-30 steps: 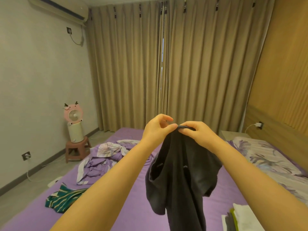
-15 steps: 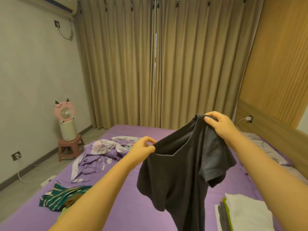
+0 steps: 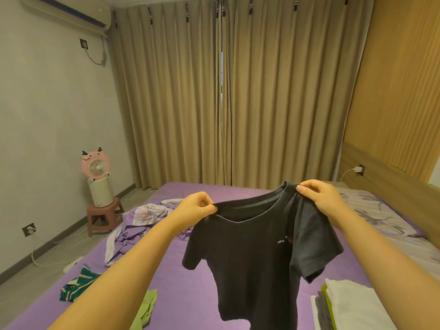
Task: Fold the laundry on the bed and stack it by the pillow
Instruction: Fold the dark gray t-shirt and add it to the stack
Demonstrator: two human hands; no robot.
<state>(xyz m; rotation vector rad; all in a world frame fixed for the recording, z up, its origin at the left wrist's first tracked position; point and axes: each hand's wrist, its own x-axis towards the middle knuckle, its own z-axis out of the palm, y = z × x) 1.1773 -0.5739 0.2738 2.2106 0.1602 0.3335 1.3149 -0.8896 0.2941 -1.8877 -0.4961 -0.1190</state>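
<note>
Black shirt [image 3: 252, 256] now pulled wide, pinched at both shoulders by left hand [image 3: 195, 206] and right hand [image 3: 321, 198]. Ready for laying flat on bed [image 3: 190, 277].

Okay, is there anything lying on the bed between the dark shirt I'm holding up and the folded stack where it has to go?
Nothing visible does. The dark T-shirt hangs from both hands, and only bare purple sheet shows between it and the folded stack at lower right. The unfolded clothes lie on the other side, to the left.
</note>
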